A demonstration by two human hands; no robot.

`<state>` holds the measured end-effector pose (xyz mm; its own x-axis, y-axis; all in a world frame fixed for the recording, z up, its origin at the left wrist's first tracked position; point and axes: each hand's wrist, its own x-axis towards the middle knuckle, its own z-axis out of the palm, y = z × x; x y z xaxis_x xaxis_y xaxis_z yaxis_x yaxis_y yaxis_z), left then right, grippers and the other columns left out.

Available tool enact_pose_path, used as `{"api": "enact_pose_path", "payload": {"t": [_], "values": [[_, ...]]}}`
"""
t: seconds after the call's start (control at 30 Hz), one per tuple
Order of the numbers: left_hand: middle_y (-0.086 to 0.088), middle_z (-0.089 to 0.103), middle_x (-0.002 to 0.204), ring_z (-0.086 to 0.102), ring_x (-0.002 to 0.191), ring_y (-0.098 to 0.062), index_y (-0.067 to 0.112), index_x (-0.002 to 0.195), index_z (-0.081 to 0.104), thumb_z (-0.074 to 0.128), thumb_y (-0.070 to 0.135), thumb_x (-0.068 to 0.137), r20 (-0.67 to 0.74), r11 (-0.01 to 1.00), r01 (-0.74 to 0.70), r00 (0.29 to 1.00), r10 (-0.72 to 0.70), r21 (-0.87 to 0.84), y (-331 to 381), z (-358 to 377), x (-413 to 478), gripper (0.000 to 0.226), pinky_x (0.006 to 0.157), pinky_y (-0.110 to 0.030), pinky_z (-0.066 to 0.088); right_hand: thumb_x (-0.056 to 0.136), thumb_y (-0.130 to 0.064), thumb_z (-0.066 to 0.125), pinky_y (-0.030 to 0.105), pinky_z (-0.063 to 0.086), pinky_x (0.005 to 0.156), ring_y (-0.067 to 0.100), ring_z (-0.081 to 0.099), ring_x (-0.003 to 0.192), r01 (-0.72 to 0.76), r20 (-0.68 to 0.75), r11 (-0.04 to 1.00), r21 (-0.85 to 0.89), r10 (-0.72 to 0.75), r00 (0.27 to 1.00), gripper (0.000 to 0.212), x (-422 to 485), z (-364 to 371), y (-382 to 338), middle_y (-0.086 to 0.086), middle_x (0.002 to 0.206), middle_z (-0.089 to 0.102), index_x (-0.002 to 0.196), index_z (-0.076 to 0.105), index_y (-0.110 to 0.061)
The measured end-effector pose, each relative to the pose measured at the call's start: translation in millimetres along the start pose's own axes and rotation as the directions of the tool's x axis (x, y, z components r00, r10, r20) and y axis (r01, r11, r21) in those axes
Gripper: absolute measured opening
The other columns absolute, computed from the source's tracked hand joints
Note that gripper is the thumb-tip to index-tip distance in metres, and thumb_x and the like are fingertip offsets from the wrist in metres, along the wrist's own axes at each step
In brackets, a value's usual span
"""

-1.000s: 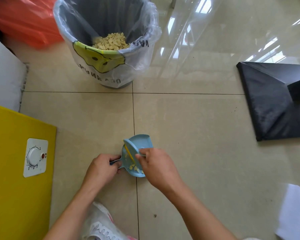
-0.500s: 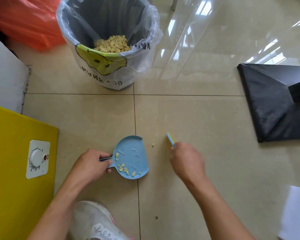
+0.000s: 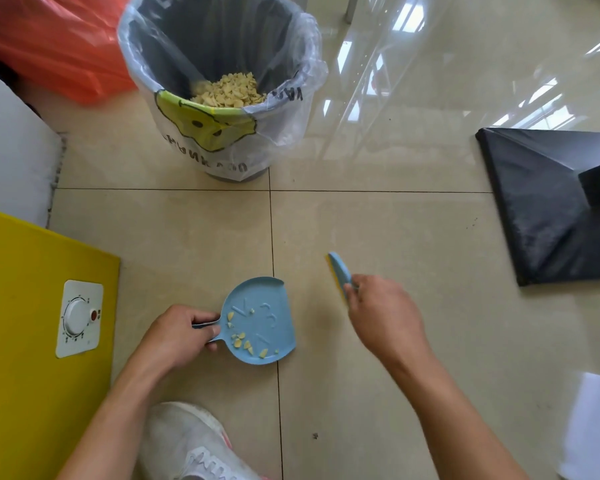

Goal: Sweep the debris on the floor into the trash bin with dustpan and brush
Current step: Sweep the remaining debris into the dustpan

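Observation:
A small blue dustpan (image 3: 262, 318) lies flat on the beige tile floor with several yellow debris bits (image 3: 243, 339) near its handle end. My left hand (image 3: 179, 334) grips its handle. My right hand (image 3: 383, 313) holds a small blue and yellow brush (image 3: 339, 276) a little to the right of the pan, apart from it. The trash bin (image 3: 291, 109), lined with a clear bag, stands farther back and holds a heap of the same yellow debris (image 3: 229, 90).
A yellow box with a white dial (image 3: 42, 306) sits at the left. A black angular object (image 3: 548, 202) lies at the right, an orange bag (image 3: 56, 39) behind the bin. My white shoe (image 3: 187, 441) is below the pan. A dark speck (image 3: 315, 435) lies on the floor.
My right hand drew the brush out of the dustpan and away to the right. The single bit seen on the floor beside the pan half a second ago no longer shows.

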<state>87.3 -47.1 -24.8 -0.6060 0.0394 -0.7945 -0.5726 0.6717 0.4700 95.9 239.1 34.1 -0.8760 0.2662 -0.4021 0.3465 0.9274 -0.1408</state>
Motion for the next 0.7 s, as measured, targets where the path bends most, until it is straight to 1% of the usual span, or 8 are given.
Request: {"api": "enact_pose_path", "payload": {"t": [0.1, 0.17, 0.3, 0.37, 0.43, 0.5, 0.6, 0.7], "values": [[0.008, 0.08, 0.07, 0.077, 0.081, -0.011, 0.046, 0.085, 0.076, 0.067, 0.018, 0.094, -0.025, 1.0, 0.009, 1.0, -0.008, 0.025, 0.2, -6.1, -0.8, 0.031, 0.089, -0.032, 0.052, 0.097, -0.027, 0.046, 0.035, 0.045, 0.069, 0.035, 0.068, 0.095, -0.094, 0.032, 0.985, -0.141, 0.1, 0.995, 0.024, 7.0, 11.4, 9.9, 0.011, 0.103, 0.071, 0.102, 0.067, -0.016], [0.009, 0.081, 0.072, 0.077, 0.077, -0.008, 0.044, 0.089, 0.077, 0.067, 0.017, 0.094, -0.04, 1.0, 0.012, 0.999, -0.011, 0.023, 2.5, -2.9, 0.1, 0.029, 0.089, -0.031, 0.053, 0.097, -0.025, 0.045, 0.036, 0.049, 0.074, 0.035, 0.068, 0.097, -0.062, 0.08, 0.993, -0.103, 0.071, 0.994, 0.025, -0.2, 26.3, -2.8, 0.012, 0.105, 0.071, 0.105, 0.067, -0.016], [0.016, 0.081, 0.077, 0.076, 0.067, 0.0, 0.045, 0.081, 0.077, 0.068, 0.017, 0.092, -0.031, 1.0, -0.001, 1.0, 0.001, -0.002, 4.7, 8.3, 4.9, 0.031, 0.083, -0.026, 0.051, 0.1, -0.033, 0.04, 0.037, 0.044, 0.063, 0.033, 0.064, 0.08, 0.098, 0.205, 0.983, 0.157, -0.13, 0.97, 0.027, -27.8, 39.8, -50.4, 0.007, 0.083, 0.068, 0.081, 0.054, -0.021], [0.014, 0.081, 0.076, 0.077, 0.073, -0.003, 0.047, 0.081, 0.077, 0.069, 0.019, 0.091, -0.019, 1.0, -0.001, 1.0, 0.001, -0.002, 2.8, 8.9, 6.8, 0.031, 0.09, -0.029, 0.053, 0.1, -0.035, 0.041, 0.039, 0.045, 0.059, 0.03, 0.059, 0.067, 0.157, 0.219, 0.955, 0.252, -0.215, 0.952, 0.032, -36.6, 30.8, -63.6, 0.002, 0.067, 0.058, 0.075, 0.051, -0.017], [0.012, 0.081, 0.075, 0.077, 0.079, -0.008, 0.046, 0.084, 0.079, 0.069, 0.021, 0.091, -0.009, 1.0, 0.005, 1.0, -0.005, 0.004, -0.2, 5.3, 7.6, 0.028, 0.093, -0.032, 0.053, 0.099, -0.035, 0.043, 0.038, 0.044, 0.057, 0.028, 0.054, 0.061, 0.175, 0.204, 0.942, 0.288, -0.239, 0.949, 0.034, -35.4, 18.2, -63.5, 0.0, 0.061, 0.053, 0.074, 0.052, -0.014], [0.01, 0.081, 0.075, 0.077, 0.076, -0.007, 0.038, 0.093, 0.083, 0.069, 0.021, 0.092, -0.018, 1.0, 0.016, 1.0, -0.016, -0.01, -5.7, -0.7, 7.1, 0.023, 0.09, -0.03, 0.052, 0.099, -0.035, 0.043, 0.038, 0.045, 0.058, 0.031, 0.058, 0.066, 0.164, 0.167, 0.959, 0.231, -0.205, 0.964, 0.031, -24.3, 8.3, -55.1, 0.003, 0.067, 0.059, 0.077, 0.054, -0.015], [0.01, 0.081, 0.074, 0.077, 0.076, -0.008, 0.03, 0.103, 0.084, 0.07, 0.019, 0.092, -0.057, 0.999, 0.041, 0.997, -0.043, -0.033, -13.8, -11.5, 8.2, 0.021, 0.089, -0.031, 0.051, 0.099, -0.029, 0.042, 0.035, 0.039, 0.062, 0.036, 0.065, 0.084, 0.098, 0.067, 0.995, 0.014, -0.098, 0.993, 0.024, -0.7, 3.6, -34.1, 0.01, 0.091, 0.068, 0.09, 0.061, -0.019], [0.01, 0.082, 0.075, 0.077, 0.078, -0.01, 0.028, 0.108, 0.083, 0.071, 0.02, 0.092, -0.078, 0.998, 0.056, 0.995, -0.059, -0.039, -19.8, -16.7, 11.5, 0.021, 0.093, -0.034, 0.053, 0.097, -0.019, 0.043, 0.035, 0.036, 0.067, 0.035, 0.066, 0.094, 0.046, 0.086, 0.991, -0.128, -0.035, 0.996, 0.024, 6.1, 19.3, -27.6, 0.012, 0.106, 0.068, 0.108, 0.064, -0.015]]}}
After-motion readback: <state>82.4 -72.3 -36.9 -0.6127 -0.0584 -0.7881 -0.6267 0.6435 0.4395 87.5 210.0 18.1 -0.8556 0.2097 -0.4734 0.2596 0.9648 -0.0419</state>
